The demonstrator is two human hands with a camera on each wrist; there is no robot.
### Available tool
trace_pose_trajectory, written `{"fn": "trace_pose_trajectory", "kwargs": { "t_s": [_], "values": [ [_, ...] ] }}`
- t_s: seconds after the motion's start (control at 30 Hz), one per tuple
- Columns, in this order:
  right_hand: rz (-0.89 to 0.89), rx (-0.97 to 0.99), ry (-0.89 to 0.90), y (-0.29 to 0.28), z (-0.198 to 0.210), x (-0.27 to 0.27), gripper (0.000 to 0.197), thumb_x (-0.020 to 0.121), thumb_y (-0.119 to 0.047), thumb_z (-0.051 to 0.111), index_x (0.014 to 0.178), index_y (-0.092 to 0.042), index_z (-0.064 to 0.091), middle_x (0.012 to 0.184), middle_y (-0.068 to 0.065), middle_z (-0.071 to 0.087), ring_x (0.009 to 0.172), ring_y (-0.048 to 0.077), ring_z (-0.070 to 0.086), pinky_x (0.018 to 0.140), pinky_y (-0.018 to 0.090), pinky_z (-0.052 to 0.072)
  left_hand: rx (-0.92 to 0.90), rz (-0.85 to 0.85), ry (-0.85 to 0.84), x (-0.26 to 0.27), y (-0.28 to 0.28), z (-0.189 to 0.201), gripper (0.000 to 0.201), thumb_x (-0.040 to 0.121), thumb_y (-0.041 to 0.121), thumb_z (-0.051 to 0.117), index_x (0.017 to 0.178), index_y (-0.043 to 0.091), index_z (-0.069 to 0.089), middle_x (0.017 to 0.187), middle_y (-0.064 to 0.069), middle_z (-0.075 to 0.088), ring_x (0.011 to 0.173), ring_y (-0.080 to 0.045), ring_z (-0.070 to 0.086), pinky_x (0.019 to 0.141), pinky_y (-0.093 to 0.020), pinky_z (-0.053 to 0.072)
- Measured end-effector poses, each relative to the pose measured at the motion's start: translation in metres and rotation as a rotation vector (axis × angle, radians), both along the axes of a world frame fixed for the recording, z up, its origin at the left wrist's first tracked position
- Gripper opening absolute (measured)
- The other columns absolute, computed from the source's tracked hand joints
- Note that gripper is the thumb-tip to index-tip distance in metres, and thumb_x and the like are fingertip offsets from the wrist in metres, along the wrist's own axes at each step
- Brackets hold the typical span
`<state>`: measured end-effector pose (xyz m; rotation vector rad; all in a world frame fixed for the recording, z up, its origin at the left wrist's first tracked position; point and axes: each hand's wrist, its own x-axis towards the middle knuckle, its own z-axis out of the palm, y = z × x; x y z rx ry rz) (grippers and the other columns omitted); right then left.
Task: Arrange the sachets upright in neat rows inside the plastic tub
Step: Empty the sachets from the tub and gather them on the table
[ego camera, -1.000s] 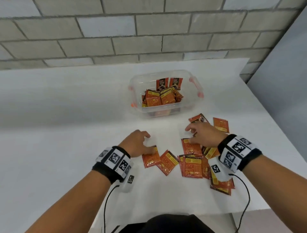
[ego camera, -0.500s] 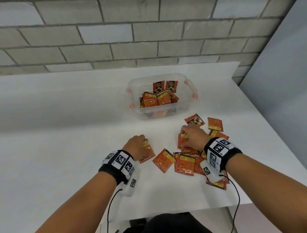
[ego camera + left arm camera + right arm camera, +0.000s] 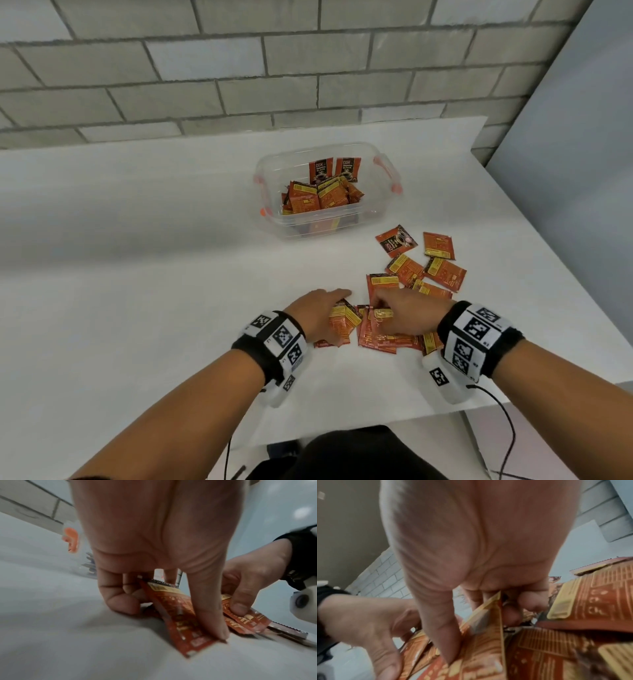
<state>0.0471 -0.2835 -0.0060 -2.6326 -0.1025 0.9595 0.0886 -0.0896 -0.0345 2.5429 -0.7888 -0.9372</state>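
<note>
The left hand point(image 3: 318, 313) is pinching one sachet point(image 3: 343, 320) on the table point(image 3: 137, 274); the right hand point(image 3: 407, 313) is gripping another sachet point(image 3: 383, 313). The plastic tub point(image 3: 383, 205) is sitting farther back, partly filled.

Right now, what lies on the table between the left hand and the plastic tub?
Nothing: in the head view the white table is bare from the left hand to the plastic tub. The loose sachets lie off to the right.
</note>
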Motion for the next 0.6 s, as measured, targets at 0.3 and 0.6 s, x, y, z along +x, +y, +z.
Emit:
{"fn": "trace_pose_trajectory", "kwargs": {
  "t_s": [0.3, 0.6],
  "values": [
    [-0.065, 0.062, -0.095, -0.004, 0.0, -0.009, 0.04, 0.085, -0.021, 0.067, 0.119, -0.014, 0.047, 0.105, 0.002, 0.054, 0.092, 0.018, 0.052, 0.068, 0.028, 0.042, -0.017, 0.034, -0.127, 0.007, -0.002, 0.0, 0.059, 0.073, 0.03, 0.079, 0.121, 0.019, 0.045, 0.119, -0.004, 0.04, 0.11, -0.021, 0.033, 0.085, -0.031, 0.04],
    [-0.415, 0.187, -0.186, -0.067, 0.017, -0.023, 0.037, 0.092, -0.02, 0.059, 0.127, -0.021, 0.047, 0.115, 0.0, 0.061, 0.094, 0.016, 0.063, 0.081, 0.034, 0.053, -0.156, 0.012, 0.134, 0.004, -0.02, 0.012, 0.066, 0.076, 0.026, 0.079, 0.129, 0.025, 0.04, 0.124, 0.0, 0.058, 0.097, -0.015, 0.057, 0.081, -0.026, 0.048]
  ]
}}
